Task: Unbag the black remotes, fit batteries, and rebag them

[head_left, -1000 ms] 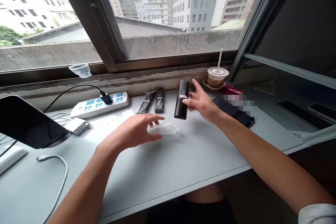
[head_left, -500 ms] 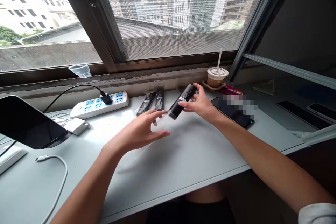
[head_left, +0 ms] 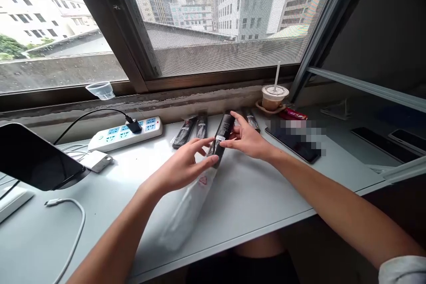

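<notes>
My right hand (head_left: pixel 249 140) is closed around the upper part of a black bar-shaped item (head_left: pixel 225 128) with small white print and a white label. The item tilts, its top end away from me. At its lower end my left hand (head_left: pixel 181 165) pinches the mouth of a clear plastic bag (head_left: pixel 186 215), and that end sits inside the bag. The bag hangs long and limp toward the desk's front edge, with a red triangle mark on it. Behind my hands lie black items in clear wrap (head_left: pixel 184 132), partly hidden by my right hand.
A power strip (head_left: pixel 100 141) with a plugged-in black charger stands at the back left, near a tablet (head_left: pixel 36 155) and a white cable (head_left: pixel 81 226). To the right are a phone-like black slab (head_left: pixel 293 140), a drink cup (head_left: pixel 273 97) and a red packet (head_left: pixel 293 114).
The black item has swung more upright and moved slightly left and down. Its lower end is now in the plastic bag, which has opened out below my left hand.
</notes>
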{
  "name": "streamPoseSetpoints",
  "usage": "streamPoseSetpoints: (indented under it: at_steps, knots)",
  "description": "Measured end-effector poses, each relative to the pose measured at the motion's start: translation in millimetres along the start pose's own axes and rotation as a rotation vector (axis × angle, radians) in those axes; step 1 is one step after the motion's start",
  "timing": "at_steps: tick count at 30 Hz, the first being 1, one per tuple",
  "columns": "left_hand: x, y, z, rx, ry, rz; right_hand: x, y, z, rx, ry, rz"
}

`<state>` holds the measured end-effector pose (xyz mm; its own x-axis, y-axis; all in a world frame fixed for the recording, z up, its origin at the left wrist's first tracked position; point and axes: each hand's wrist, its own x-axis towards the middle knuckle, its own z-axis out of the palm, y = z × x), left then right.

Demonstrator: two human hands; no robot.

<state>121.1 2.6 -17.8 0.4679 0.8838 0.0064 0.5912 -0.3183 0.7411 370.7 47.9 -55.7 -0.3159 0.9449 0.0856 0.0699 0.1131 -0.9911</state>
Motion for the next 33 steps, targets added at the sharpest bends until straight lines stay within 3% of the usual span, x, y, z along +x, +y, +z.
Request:
streamPoseSetpoints:
  at_steps: [5,10,17,24,30,33]
  knots:
    - [9.2,-1.9,2.4,-0.218,0.073,-0.088,-1.2,-0.2,1.8,0.069,-0.128,-0.081]
    - [14.6,-3.2,7.7,-0.396,0.023,-0.199,-2.8,-0.1,5.0,0.075,-0.172,-0.118]
    - [16.9,-8.1,6.9,-0.73,-0.02,-0.252,-5.0,-3.1,9.9,0.074,-0.212,-0.119]
    - [17.1,-8.4,6.8,-0.745,-0.005,-0.238,-5.0,-9.1,8.6,-0.01,-0.154,-0.13]
    - [17.2,-7.2,9.7,-0.649,0.039,-0.195,-9.5,-14.4,7.2,-0.209,-0.241,-0.147]
    - [17.4,-5.8,13.1,-0.637,0.063,-0.181,-9.5,-10.0,7.6,-0.263,-0.201,-0.142]
